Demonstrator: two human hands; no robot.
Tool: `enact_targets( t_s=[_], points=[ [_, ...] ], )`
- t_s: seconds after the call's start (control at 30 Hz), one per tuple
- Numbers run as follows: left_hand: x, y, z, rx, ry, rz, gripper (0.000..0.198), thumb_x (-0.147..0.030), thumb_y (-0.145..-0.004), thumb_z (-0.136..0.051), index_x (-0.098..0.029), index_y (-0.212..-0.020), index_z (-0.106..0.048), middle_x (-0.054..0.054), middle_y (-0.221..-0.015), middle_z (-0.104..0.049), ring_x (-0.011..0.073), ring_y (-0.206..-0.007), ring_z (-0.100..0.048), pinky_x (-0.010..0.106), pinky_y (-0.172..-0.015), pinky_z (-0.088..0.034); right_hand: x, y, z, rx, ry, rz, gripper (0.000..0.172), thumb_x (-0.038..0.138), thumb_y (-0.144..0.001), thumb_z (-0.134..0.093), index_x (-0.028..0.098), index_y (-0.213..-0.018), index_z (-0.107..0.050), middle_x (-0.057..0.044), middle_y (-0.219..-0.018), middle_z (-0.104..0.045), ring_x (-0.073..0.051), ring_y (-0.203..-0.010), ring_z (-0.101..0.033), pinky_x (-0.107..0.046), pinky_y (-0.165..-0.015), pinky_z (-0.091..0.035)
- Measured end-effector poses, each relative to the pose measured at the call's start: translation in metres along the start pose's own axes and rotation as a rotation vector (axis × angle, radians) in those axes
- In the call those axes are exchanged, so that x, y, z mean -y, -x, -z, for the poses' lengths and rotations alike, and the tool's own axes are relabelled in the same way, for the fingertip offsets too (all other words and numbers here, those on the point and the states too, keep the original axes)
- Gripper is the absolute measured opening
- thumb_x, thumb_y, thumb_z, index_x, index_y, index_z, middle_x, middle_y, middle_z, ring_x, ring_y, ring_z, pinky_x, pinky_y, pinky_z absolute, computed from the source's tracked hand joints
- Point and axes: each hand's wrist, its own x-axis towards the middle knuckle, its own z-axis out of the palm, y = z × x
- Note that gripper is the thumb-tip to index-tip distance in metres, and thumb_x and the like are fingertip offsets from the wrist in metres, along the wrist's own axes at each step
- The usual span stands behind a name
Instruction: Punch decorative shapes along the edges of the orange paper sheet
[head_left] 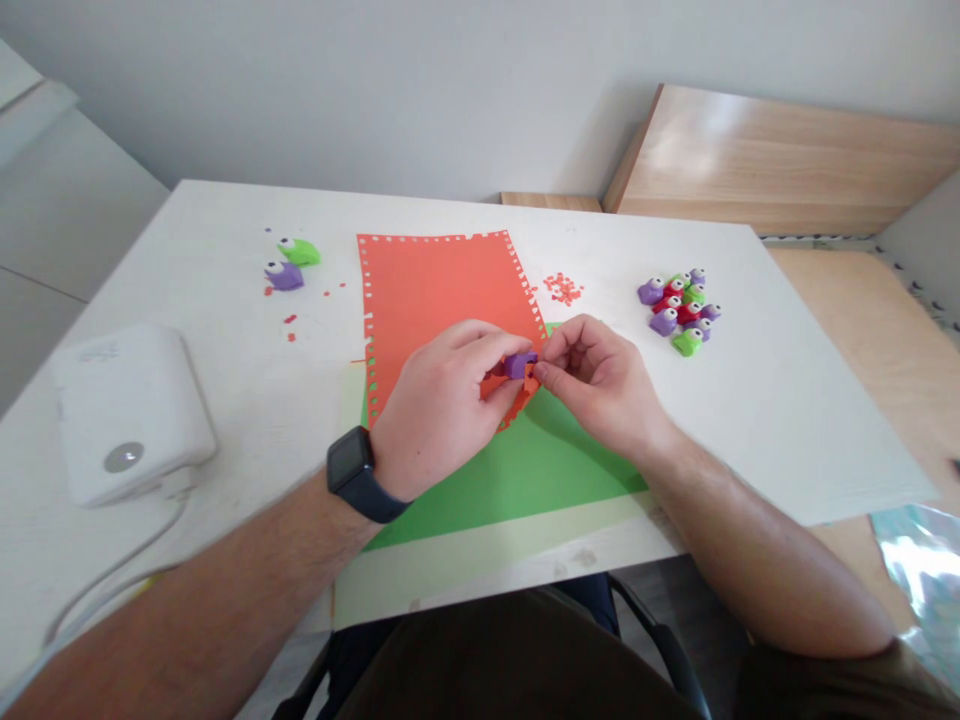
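Note:
My left hand [454, 400] grips a small purple craft punch [519, 364] between thumb and fingers, at the right edge of an orange paper sheet [442, 290]. My right hand [600, 380] pinches the orange sheet's edge just beside the punch. Punched holes run along the left, top and right edges of the sheet, and its near right corner is lifted and bent. Beneath lies a green paper sheet [480, 500], partly covered by the orange one and my hands. A pile of small orange paper cutouts [562, 289] sits beyond my right hand.
Several purple, red and green craft punches [679, 310] stand clustered at the right. At the left are a green punch [301, 251] and a purple punch [285, 276], with scraps nearby. A white box-shaped device [135, 410] with a cable stands at the left edge of the white table [780, 400].

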Motion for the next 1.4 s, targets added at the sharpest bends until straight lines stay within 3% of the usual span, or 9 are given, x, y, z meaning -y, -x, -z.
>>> enact_targets(
  t_s=[0.63,1.4],
  points=[
    [0.0008,0.001,-0.0007,0.001,-0.022,-0.031,0.024,-0.012,-0.092,-0.067,-0.019,-0.114,-0.075,0.005,-0.113,-0.075,0.0197,-0.102,-0.071,0.031,-0.091,-0.055,0.0054,0.0023,-0.0017,-0.007,0.043,-0.002,0.017,0.011,-0.08,-0.069,0.021,-0.085,-0.057,0.004,-0.076,-0.06,-0.011,-0.063,-0.053,-0.028,-0.058,-0.041],
    [0.0006,-0.0005,0.0001,0.027,0.033,0.041,0.023,-0.016,-0.092,-0.069,-0.017,-0.115,-0.073,0.006,-0.108,-0.074,0.02,-0.095,-0.07,0.034,-0.088,-0.055,0.0051,0.0031,-0.0005,-0.012,0.036,0.048,0.017,0.015,-0.084,-0.071,0.022,-0.088,-0.056,0.003,-0.078,-0.061,-0.012,-0.065,-0.055,-0.028,-0.059,-0.043]
  ],
)
